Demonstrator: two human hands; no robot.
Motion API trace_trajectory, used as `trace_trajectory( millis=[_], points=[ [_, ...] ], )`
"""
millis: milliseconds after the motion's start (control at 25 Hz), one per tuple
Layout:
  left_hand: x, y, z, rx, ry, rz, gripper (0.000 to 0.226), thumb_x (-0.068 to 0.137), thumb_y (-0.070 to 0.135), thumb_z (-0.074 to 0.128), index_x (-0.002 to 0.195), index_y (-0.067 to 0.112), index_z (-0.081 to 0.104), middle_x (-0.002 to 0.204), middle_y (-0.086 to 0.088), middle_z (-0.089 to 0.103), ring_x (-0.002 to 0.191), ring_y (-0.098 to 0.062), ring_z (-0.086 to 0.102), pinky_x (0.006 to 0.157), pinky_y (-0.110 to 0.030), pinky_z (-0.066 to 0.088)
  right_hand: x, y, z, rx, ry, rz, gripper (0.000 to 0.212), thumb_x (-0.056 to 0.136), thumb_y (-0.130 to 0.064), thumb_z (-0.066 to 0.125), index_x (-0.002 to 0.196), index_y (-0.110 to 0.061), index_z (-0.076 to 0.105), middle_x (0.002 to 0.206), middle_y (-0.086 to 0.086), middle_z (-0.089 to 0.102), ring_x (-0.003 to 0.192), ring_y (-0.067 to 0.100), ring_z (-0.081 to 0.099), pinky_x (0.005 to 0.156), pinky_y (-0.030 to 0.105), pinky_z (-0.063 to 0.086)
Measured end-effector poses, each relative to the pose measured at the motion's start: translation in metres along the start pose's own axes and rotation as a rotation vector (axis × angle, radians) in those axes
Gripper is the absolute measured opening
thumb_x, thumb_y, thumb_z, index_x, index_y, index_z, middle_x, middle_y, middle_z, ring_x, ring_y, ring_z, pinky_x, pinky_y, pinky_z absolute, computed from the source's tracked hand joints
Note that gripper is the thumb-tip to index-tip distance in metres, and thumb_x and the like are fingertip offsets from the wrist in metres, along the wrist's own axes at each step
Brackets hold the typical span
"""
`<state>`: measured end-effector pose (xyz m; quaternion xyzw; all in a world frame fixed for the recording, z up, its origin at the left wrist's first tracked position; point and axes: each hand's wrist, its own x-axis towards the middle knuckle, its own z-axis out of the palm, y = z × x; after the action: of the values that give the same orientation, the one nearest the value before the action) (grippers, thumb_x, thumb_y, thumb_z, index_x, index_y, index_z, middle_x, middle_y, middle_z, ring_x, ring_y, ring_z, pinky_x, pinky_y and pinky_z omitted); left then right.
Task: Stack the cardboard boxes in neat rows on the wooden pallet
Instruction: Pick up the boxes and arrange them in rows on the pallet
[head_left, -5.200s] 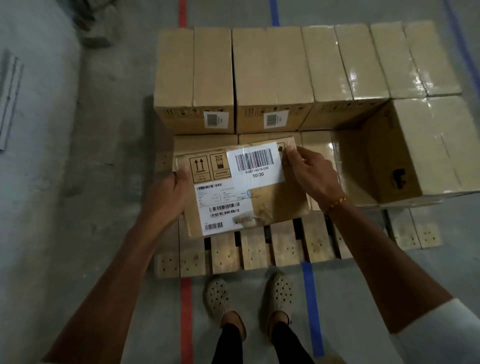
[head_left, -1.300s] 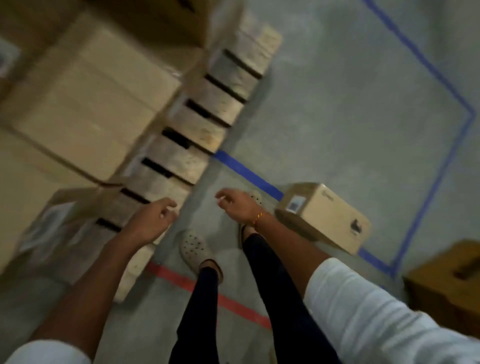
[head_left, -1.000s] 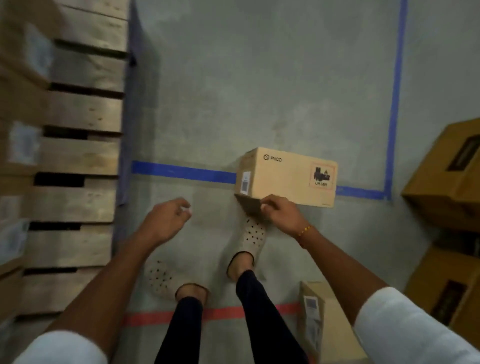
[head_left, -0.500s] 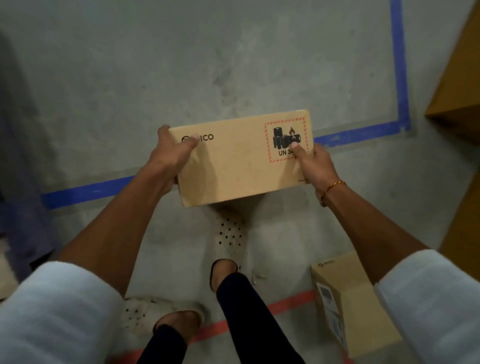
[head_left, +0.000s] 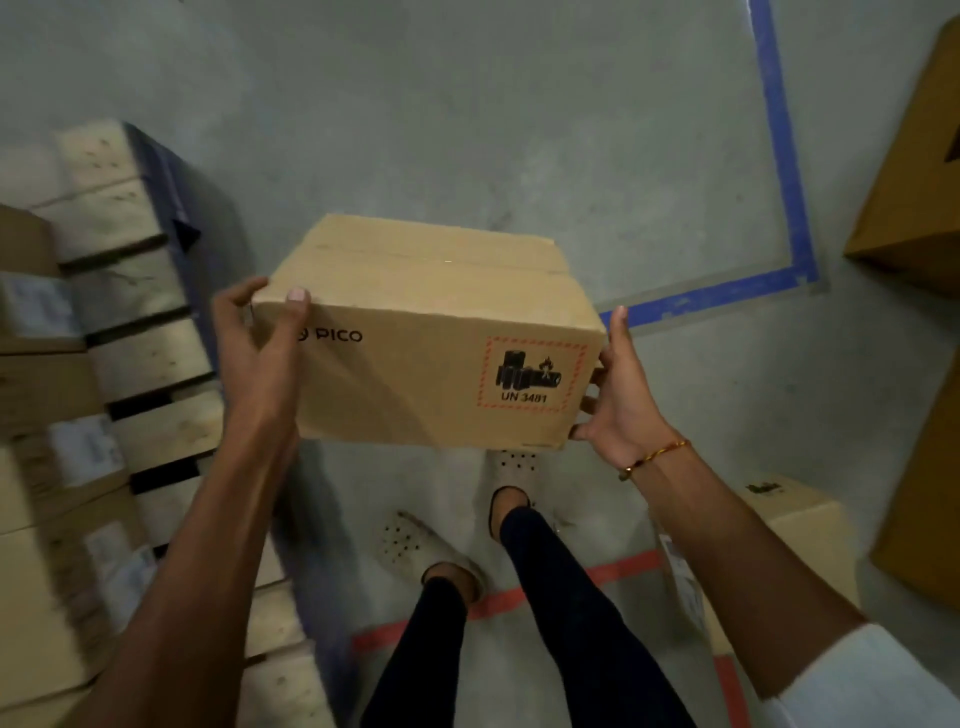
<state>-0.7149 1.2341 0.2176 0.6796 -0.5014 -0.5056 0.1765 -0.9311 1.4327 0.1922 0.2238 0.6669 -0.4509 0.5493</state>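
Grey concrete floor with blue tape line, wooden pallet at left edge carrying boxes, cardboard box held in mid-air above the feet, left hand clamped on its left end, right hand pressed against its right end, thin bracelet on right wrist

One held box; one floor box; one pallet; two hands: left hand, right hand.

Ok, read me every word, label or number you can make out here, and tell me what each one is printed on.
"PICO": on the near side of the held cardboard box, by the left hand.
"UN 3481": under the battery symbol in the red hatched label on that side, near the right hand.
White labels on the pallet boxes and floor box: too blurred to read.
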Motion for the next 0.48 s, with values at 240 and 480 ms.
trace_trajectory(
  millis=[240,480],
  points=[
    [-0.068,0.091,-0.126,-0.035,0.166,0.076,0.051,0.09,0.054,0.061,0.135,0.035,0.046,0.128,0.002,0.055,0.108,-0.018,0.058,0.086,-0.035,0.048,-0.143,-0.016,0.059,-0.02,-0.256,-0.065,0.066,0.08,-0.09,0.041,0.123,-0.048,0.068,0.142,-0.003,0.058,0.129,0.033,0.051,0.1,0.071,0.041],
    [-0.119,0.131,-0.262,-0.214,0.427,0.033,0.048,0.089,0.05,0.044,0.124,0.02,0.057,0.127,-0.009,0.061,0.111,-0.026,0.055,0.092,-0.043,0.043,-0.295,-0.031,0.096,-0.529,-0.342,-0.548,0.043,0.094,-0.066,0.051,0.135,-0.052,0.057,0.14,-0.018,0.053,0.133,0.006,0.049,0.104,0.045,0.046]
  ],
)
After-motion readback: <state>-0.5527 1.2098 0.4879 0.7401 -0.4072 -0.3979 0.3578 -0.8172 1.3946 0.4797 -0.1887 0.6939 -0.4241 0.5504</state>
